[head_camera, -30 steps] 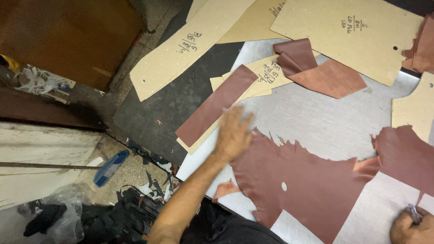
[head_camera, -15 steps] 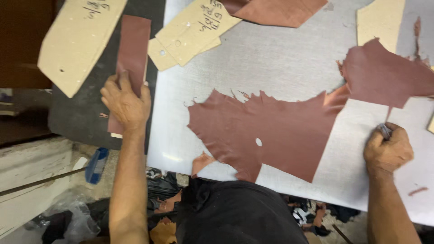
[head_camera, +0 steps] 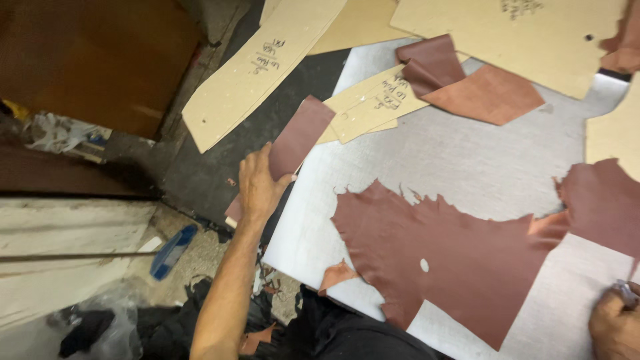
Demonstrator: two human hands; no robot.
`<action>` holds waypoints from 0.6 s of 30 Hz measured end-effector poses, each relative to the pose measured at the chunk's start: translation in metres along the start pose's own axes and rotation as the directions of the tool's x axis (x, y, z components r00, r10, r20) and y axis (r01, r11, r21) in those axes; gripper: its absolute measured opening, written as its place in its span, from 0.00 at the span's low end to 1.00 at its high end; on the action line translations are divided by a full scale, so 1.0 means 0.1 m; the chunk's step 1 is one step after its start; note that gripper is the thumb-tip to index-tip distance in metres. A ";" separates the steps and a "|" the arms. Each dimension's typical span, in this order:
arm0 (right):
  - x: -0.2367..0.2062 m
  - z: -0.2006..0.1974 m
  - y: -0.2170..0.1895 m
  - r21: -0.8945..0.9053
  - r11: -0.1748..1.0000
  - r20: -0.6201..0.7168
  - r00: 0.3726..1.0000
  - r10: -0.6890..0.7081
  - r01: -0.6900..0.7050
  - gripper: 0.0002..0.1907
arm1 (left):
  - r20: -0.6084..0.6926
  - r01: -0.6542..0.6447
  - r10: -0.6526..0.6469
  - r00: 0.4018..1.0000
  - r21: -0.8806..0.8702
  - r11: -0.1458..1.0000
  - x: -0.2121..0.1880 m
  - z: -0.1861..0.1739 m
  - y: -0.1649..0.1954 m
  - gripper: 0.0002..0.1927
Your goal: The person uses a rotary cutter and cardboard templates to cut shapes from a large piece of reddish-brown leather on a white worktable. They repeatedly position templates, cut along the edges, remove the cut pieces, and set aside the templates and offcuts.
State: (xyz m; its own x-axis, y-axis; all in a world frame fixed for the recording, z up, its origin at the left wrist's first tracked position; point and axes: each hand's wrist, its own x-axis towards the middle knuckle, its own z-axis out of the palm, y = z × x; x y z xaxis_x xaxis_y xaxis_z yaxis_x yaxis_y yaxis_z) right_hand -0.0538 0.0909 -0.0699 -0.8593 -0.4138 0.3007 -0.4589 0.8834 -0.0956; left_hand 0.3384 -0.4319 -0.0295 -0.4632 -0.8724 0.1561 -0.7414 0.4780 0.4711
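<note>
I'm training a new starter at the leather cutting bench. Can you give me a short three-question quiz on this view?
1. True or false: the left hand rests on a long reddish-brown leather strip.
2. What lies on the metal sheet in front of the person? A) a large ragged leather piece with a small hole B) a folded blue cloth C) a coil of rope
3. What is the right hand closed on?

Key: 1. True. 2. A, the large ragged leather piece. 3. A small metal tool; its kind cannot be told.
</note>
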 end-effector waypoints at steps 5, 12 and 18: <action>0.07 -0.16 0.01 -0.049 0.999 -0.013 1.000 -0.001 0.001 0.10 | -0.061 -0.107 0.118 0.991 0.158 0.982 -0.04 -0.03 0.08 0.41; 0.05 -0.24 0.07 -0.010 0.998 -0.040 0.997 -0.067 0.066 0.08 | -0.039 -0.070 0.072 0.997 0.060 0.996 -0.05 0.15 -0.10 0.22; 0.02 -0.18 0.04 0.117 0.991 0.046 0.997 0.061 -0.066 0.09 | -0.229 0.107 -0.115 0.967 -0.047 0.993 0.58 -0.19 -0.40 0.18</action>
State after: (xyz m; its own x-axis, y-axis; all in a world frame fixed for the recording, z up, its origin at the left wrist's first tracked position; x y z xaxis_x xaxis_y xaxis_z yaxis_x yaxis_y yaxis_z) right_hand -0.0532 0.0975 -0.0531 -0.8950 -0.3690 0.2504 -0.4246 0.8770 -0.2251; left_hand 0.3510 -0.5035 -0.0229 -0.2515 -0.9216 0.2957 -0.7626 0.3768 0.5258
